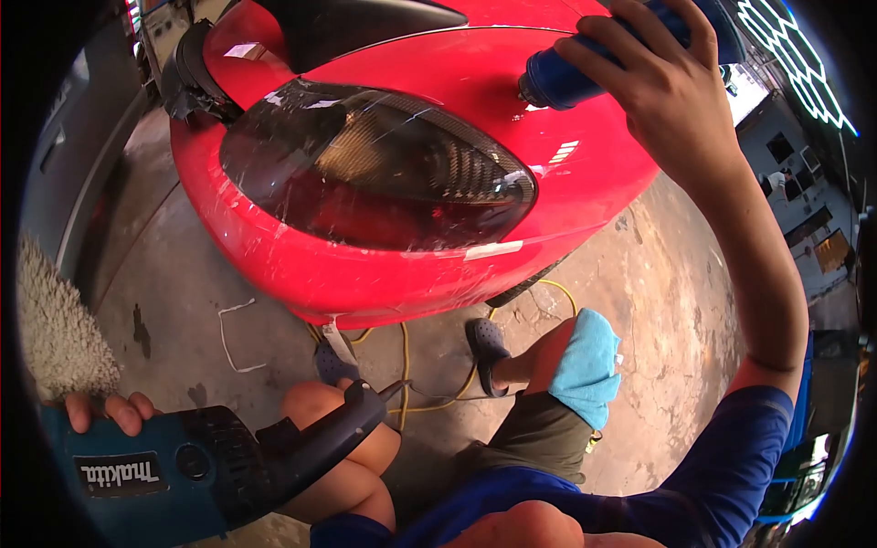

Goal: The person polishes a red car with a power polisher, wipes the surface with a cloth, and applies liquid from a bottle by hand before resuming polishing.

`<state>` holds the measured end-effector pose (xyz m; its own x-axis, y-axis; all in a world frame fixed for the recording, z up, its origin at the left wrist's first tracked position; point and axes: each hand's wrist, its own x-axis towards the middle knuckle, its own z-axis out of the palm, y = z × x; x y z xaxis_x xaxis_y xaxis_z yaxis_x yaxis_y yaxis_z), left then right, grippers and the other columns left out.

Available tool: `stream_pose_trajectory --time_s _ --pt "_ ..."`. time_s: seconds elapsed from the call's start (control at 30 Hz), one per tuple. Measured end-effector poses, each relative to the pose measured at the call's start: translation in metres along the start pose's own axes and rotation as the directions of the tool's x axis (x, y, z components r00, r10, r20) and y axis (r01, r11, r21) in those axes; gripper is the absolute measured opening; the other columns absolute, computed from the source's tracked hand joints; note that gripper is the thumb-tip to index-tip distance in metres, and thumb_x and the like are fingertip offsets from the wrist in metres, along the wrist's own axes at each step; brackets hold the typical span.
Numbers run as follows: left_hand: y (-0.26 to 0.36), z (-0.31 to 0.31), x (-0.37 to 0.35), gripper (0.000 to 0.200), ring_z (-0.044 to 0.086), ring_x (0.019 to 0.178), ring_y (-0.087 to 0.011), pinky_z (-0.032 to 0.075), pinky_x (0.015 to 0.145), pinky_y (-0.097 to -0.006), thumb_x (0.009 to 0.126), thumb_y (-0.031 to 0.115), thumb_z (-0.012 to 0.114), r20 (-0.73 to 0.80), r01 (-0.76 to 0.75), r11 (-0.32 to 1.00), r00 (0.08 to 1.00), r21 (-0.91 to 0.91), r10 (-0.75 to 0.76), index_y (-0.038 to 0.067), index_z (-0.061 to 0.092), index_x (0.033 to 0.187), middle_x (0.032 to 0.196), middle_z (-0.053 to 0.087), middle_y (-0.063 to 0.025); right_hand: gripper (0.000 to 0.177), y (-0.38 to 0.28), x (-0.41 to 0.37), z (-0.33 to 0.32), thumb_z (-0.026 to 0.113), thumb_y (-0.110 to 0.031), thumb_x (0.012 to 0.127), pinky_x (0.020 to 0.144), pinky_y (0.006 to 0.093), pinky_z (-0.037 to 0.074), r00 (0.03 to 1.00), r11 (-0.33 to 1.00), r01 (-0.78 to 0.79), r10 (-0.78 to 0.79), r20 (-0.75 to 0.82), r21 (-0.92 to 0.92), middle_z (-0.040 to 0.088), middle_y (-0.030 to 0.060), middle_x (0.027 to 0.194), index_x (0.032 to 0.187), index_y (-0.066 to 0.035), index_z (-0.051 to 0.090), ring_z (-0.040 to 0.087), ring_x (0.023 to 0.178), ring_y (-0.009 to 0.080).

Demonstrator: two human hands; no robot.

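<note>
Nearest the lens, at 7 o'clock: teal polisher (174, 475), black motor housing, white maker's label, black side handle (338, 425) jutting toward 3 o'clock. Its body sits in the left hand (110, 411), which is closed round it with only the fingertips showing. The woolly pad (55, 329) is at 9 o'clock. Judgement: heavy, rigid, weighted toward the pad end; best held by body plus side handle, and a one-hand hold looks marginal. At 1 o'clock the right hand (658, 91) is wrapped round a blue bottle (571, 78), its nozzle end close to the red car panel (566, 173); contact cannot be told. Judgement: bottle light, stiff, smooth-walled, possibly slick; a full wrap round the barrel suits it. Dark tail lamp (384, 173) at 11 o'clock, glossy, finely streaked; likely scratches easily. Blue cloth (585, 365) draped on the knee at 4 o'clock, soft and limp. Yellow cord (404, 365) lies on the concrete floor (676, 301) at 6 o'clock.
</note>
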<state>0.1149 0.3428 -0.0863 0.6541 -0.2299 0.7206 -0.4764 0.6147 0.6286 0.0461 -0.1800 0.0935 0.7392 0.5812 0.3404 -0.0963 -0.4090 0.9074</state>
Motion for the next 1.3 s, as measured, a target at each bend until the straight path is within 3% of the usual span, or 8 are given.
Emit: stream_pose_trajectory --time_s 0.2,0.57,0.73,0.97,1.07,1.17,1.27,1.3 --pt "-0.009 -0.011 -0.005 0.122 0.046 0.123 -0.0339 0.036 0.110 -0.0472 0.058 0.050 0.097 -0.038 -0.101 0.993 0.994 -0.056 0.099 0.006 0.037 0.155 0.148 0.028 -0.0173 0.059 -0.002 -0.015 -0.013 0.076 0.000 0.082 0.117 0.0470 0.040 0.983 0.999 -0.035 0.040 0.182 -0.028 0.071 -0.0012 0.133 0.136 -0.025 0.072 0.064 0.129 0.0209" --pt "-0.018 -0.006 0.004 0.121 0.046 0.126 -0.0376 0.036 0.111 -0.0491 0.059 0.055 0.096 0.153 -0.067 0.983 0.984 -0.171 0.094 0.004 0.040 0.153 0.152 0.024 -0.0209 0.052 -0.006 -0.017 -0.014 0.072 -0.003 0.083 0.118 0.0480 0.031 0.990 0.997 -0.078 0.075 0.123 0.024 0.069 -0.0042 0.127 0.130 -0.024 0.074 0.062 0.128 0.0168" --pt "-0.017 -0.009 -0.009 0.121 0.046 0.125 -0.0374 0.036 0.111 -0.0489 0.062 0.058 0.097 -0.029 -0.119 0.986 0.993 -0.113 0.116 0.002 0.039 0.152 0.152 0.024 -0.0214 0.053 -0.014 -0.009 -0.012 0.071 -0.003 0.083 0.119 0.0466 0.031 0.994 0.996 -0.085 0.086 0.071 -0.014 0.068 -0.0039 0.123 0.130 -0.025 0.073 0.061 0.128 0.0168" --pt "-0.013 -0.016 -0.009 0.123 0.047 0.126 -0.0370 0.036 0.111 -0.0487 0.062 0.055 0.098 0.001 -0.095 0.988 0.995 -0.121 0.095 -0.003 0.037 0.151 0.151 0.024 -0.0212 0.059 0.002 -0.048 -0.010 0.087 -0.015 0.078 0.101 0.0450 0.050 0.949 0.958 -0.257 0.224 0.223 0.131 0.067 0.0050 0.115 0.135 -0.018 0.069 0.067 0.109 0.0325" --pt "-0.014 -0.012 -0.009 0.126 0.048 0.127 -0.0376 0.038 0.111 -0.0481 0.061 0.052 0.100 0.037 -0.092 0.983 0.994 -0.159 0.100 -0.004 0.033 0.152 0.151 0.025 -0.0206 0.062 -0.017 -0.080 -0.019 0.090 -0.017 0.076 0.094 0.0469 0.053 0.794 0.713 -0.584 0.402 0.457 0.388 0.067 0.0096 0.113 0.134 -0.013 0.067 0.067 0.105 0.0384" --pt "-0.018 -0.007 -0.006 0.130 0.050 0.126 -0.0372 0.039 0.110 -0.0468 0.060 0.046 0.103 0.092 -0.086 0.972 0.990 -0.217 0.108 -0.003 0.029 0.154 0.150 0.026 -0.0193 0.068 -0.064 -0.110 -0.037 0.093 -0.018 0.075 0.093 0.0455 0.054 0.610 0.143 -0.776 0.414 0.675 0.614 0.071 0.0119 0.117 0.137 -0.007 0.066 0.071 0.107 0.0315" --pt "0.003 -0.008 -0.016 0.136 0.053 0.121 -0.0346 0.040 0.109 -0.0459 0.055 0.038 0.106 -0.005 -0.034 0.977 0.999 -0.212 0.034 -0.002 0.025 0.156 0.149 0.031 -0.0157 0.072 -0.152 -0.123 -0.061 0.095 -0.015 0.076 0.102 0.0427 0.054 0.513 -0.554 -0.601 0.285 0.810 0.576 0.074 0.0122 0.119 0.139 -0.002 0.063 0.071 0.113 0.0193" --pt "0.007 -0.012 -0.015 0.137 0.054 0.120 -0.0337 0.040 0.109 -0.0457 0.053 0.035 0.106 0.037 -0.033 0.983 0.999 -0.182 0.040 -0.002 0.024 0.157 0.148 0.033 -0.0142 0.074 -0.191 -0.137 -0.056 0.095 -0.012 0.075 0.102 0.0423 0.055 0.570 -0.511 -0.614 0.239 0.786 0.601 0.075 0.0121 0.118 0.139 -0.001 0.061 0.071 0.112 0.0193"
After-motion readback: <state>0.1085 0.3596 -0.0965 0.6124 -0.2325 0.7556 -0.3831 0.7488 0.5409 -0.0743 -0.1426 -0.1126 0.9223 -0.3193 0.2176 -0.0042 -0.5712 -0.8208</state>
